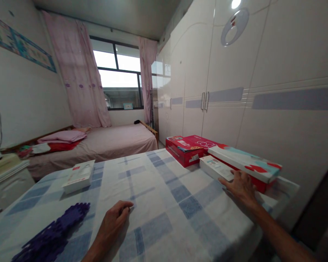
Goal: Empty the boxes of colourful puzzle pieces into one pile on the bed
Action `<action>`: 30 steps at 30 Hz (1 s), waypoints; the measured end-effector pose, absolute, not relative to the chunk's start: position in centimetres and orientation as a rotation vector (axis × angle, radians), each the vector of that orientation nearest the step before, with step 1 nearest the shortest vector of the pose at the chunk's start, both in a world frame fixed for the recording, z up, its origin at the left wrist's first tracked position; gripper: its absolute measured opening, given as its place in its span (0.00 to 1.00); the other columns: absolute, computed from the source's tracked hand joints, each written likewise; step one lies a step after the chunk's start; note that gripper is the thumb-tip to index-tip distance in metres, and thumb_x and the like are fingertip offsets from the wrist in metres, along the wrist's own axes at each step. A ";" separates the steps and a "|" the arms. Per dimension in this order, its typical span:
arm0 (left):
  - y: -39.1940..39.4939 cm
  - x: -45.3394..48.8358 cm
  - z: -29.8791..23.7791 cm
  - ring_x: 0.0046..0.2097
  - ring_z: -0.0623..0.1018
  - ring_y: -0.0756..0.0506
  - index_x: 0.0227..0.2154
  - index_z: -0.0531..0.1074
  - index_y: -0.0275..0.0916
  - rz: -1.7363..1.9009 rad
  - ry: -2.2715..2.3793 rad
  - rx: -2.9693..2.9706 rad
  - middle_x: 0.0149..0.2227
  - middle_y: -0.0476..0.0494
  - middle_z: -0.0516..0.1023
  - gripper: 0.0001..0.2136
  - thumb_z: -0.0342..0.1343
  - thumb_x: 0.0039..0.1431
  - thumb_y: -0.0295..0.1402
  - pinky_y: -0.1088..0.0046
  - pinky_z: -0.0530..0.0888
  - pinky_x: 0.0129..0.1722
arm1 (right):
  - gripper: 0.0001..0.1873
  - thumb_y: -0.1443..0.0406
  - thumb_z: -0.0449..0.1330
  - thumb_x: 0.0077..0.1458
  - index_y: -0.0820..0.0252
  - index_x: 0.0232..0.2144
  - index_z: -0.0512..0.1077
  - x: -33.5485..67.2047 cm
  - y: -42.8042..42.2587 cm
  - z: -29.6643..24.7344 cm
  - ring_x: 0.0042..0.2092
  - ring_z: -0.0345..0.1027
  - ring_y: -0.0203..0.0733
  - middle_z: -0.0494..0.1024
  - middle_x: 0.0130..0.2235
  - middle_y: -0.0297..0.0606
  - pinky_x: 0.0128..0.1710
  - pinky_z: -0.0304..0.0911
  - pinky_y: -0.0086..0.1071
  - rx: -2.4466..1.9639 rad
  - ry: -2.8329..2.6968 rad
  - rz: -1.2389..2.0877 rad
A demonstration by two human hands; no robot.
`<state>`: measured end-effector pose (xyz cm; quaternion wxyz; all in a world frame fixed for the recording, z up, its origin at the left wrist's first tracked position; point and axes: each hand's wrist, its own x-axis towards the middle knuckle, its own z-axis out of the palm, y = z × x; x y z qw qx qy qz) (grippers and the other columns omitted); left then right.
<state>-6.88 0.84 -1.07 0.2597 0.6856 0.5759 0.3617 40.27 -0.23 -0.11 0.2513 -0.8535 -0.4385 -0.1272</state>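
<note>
While your right hand (241,186) lies flat and open on the near end of the slim white box (216,167), right of centre against the red boxes (184,150), your left hand (115,218) rests empty and loosely curled, lower centre on the checked cloth (158,189), seemingly bracing your lean.

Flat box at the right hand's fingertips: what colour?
The box is mostly white; head view shows it best.
</note>
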 end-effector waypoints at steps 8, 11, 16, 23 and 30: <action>1.0 -7.0 -1.7 0.35 0.76 0.42 0.33 0.77 0.38 1.004 1.545 1.862 0.32 0.43 0.78 0.14 0.48 0.52 0.38 0.69 0.69 0.39 | 0.36 0.48 0.50 0.50 0.68 0.54 0.59 39.7 0.8 0.5 0.53 0.60 0.64 0.60 0.53 0.58 0.46 0.59 0.53 -2.394 -1.180 -0.301; 0.8 -6.9 -1.7 0.34 0.75 0.43 0.33 0.77 0.38 1.022 1.552 1.859 0.31 0.44 0.78 0.14 0.47 0.53 0.36 0.69 0.69 0.39 | 0.36 0.48 0.49 0.50 0.70 0.52 0.62 38.6 -0.1 0.6 0.51 0.62 0.64 0.62 0.49 0.60 0.43 0.61 0.49 -2.358 -1.230 -0.332; 0.6 -6.3 -1.3 0.35 0.75 0.44 0.31 0.77 0.37 1.077 1.540 1.856 0.30 0.43 0.77 0.13 0.46 0.51 0.31 0.69 0.68 0.38 | 0.33 0.49 0.56 0.42 0.61 0.48 0.68 36.8 -1.2 -0.4 0.51 0.62 0.65 0.68 0.46 0.56 0.44 0.62 0.53 -2.053 -1.516 -0.263; 0.3 -5.5 -1.4 0.27 0.72 0.47 0.31 0.77 0.34 1.129 1.477 1.655 0.27 0.43 0.75 0.13 0.48 0.48 0.29 0.72 0.67 0.28 | 0.27 0.49 0.57 0.40 0.54 0.42 0.72 27.8 1.8 -0.4 0.50 0.65 0.57 0.71 0.43 0.47 0.49 0.63 0.46 -1.742 -1.797 0.101; 1.2 -6.3 -2.0 0.36 0.78 0.41 0.56 0.63 0.33 1.347 0.943 1.089 0.37 0.33 0.78 0.31 0.55 0.53 0.47 0.66 0.73 0.34 | 0.47 0.45 0.54 0.40 0.74 0.56 0.61 15.4 2.6 3.8 0.54 0.62 0.55 0.66 0.50 0.54 0.57 0.55 0.41 -1.612 -1.950 0.438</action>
